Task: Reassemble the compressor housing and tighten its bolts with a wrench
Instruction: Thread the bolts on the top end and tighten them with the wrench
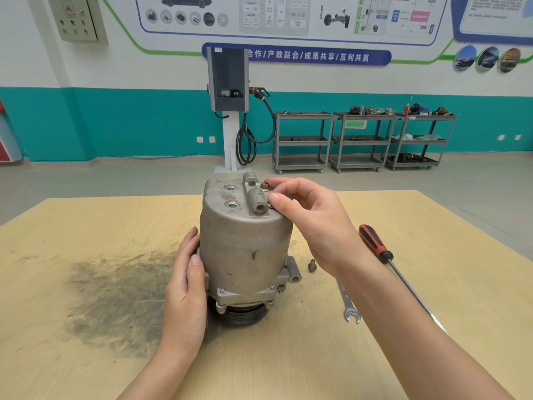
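Observation:
A grey metal compressor [245,243] stands upright on its black pulley in the middle of the wooden table [432,226]. My left hand [186,281] presses flat against its left side, fingers straight. My right hand [311,220] reaches over the top right of the housing, and its thumb and fingers pinch a bolt [272,196] seated there. A second bolt head [264,185] shows just behind it. One loose bolt [311,265] lies on the table to the right of the base. An open-end wrench [349,303] lies further right, partly under my right forearm.
A red-and-black screwdriver [383,252] lies diagonally on the right of the table. A dark greasy smear [115,290] covers the table's left part. Beyond the table stand a charging post [229,111] and grey shelf carts [360,140] against the wall.

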The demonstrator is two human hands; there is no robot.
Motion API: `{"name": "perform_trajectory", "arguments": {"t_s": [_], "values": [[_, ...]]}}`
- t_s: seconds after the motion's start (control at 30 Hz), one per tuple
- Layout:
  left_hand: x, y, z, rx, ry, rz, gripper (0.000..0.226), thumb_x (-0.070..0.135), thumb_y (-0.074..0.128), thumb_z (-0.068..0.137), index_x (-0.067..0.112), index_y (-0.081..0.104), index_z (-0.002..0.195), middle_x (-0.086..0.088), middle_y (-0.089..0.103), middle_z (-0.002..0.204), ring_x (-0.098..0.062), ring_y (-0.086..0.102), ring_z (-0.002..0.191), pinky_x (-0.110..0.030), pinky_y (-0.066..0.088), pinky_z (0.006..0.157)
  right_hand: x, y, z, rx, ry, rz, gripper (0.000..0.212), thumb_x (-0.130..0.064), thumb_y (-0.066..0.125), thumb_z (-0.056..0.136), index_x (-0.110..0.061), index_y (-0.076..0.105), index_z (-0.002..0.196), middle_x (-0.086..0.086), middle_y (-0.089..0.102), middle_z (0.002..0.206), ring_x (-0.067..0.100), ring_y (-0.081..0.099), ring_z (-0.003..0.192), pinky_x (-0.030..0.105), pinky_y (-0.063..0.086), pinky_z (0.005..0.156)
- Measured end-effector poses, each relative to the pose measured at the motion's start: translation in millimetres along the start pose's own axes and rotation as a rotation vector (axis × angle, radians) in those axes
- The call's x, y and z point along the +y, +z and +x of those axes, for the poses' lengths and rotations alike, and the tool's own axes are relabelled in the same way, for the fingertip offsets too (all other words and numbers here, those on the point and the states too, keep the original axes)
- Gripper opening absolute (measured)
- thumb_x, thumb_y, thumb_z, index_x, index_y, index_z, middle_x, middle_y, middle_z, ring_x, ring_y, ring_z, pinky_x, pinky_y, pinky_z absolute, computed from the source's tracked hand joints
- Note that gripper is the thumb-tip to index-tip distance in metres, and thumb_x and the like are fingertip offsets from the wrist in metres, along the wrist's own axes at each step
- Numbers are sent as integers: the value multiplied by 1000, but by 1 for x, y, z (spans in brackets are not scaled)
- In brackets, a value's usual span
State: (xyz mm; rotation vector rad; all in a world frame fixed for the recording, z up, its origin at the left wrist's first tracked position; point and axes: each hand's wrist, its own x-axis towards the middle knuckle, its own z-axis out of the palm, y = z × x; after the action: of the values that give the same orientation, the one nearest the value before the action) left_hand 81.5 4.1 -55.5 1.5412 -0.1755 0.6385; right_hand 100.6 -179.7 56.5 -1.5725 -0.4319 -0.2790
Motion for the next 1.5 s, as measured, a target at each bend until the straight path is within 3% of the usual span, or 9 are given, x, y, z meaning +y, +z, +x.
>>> {"name": "perform_trajectory", "arguments": {"t_s": [0.17,0.37,0.57,0.7,0.8,0.87,1.03,1.2,1.5], "values": [[0,0,0,-1,0,-8,43,56,37,90,46,52,128,12,48,151,1,38,141,-34,29,121,0,0,0,1,-9,3,10,-16,70,87,-23,70,79,-6,69,116,7,60,115,38,40,108],[-2,-1,1,4,-4,3,36,43,36,96,46,51,128,12,48,151,2,38,141,-33,28,121,0,0,0,5,-31,-3,8,-27,65,79,-24,71,83,-8,70,116,8,60,115,40,40,109],[-2,-1,1,4,-1,-7,40,58,38,90,49,51,127,15,48,150,5,38,140,-24,29,115,2,-1,0,-11,-27,-19,8,-16,69,87,-22,69,82,-7,69,116,6,60,114,37,41,108],[-3,-1,1,3,1,-7,37,48,37,95,47,51,128,14,48,151,3,38,140,-24,29,116,1,-1,1,-7,-22,-18,9,-18,71,87,-23,68,79,-8,69,116,3,60,113,33,41,105],[-3,-1,1,6,-8,-3,35,45,36,96,48,51,128,15,48,150,5,38,140,-24,29,115,1,0,0,1,-31,-6,2,-26,69,81,-25,70,82,-7,70,115,7,60,115,37,41,107],[-2,-1,1,8,-12,-2,35,44,36,96,49,51,127,16,48,150,6,38,139,-23,29,115,1,0,1,3,-32,-5,9,-29,66,79,-24,71,84,-8,70,116,9,60,116,40,41,108],[0,0,1,11,-9,-1,34,43,36,96,50,51,125,15,48,150,6,39,139,-19,29,113,0,-1,1,-9,-20,-9,2,-24,69,83,-23,70,82,-8,69,117,7,59,115,40,40,109],[-1,0,1,9,-2,-1,36,41,35,96,45,51,128,12,48,151,2,38,141,-30,28,119,0,-1,1,-9,-9,-10,9,-14,70,88,-19,68,81,-5,68,116,4,60,113,30,41,104],[-1,0,0,11,-17,6,39,41,36,95,40,51,131,11,48,151,1,38,141,-35,28,122,0,-2,0,-23,-22,-21,5,-17,67,87,-19,71,87,-4,68,118,8,59,116,36,39,109]]}}
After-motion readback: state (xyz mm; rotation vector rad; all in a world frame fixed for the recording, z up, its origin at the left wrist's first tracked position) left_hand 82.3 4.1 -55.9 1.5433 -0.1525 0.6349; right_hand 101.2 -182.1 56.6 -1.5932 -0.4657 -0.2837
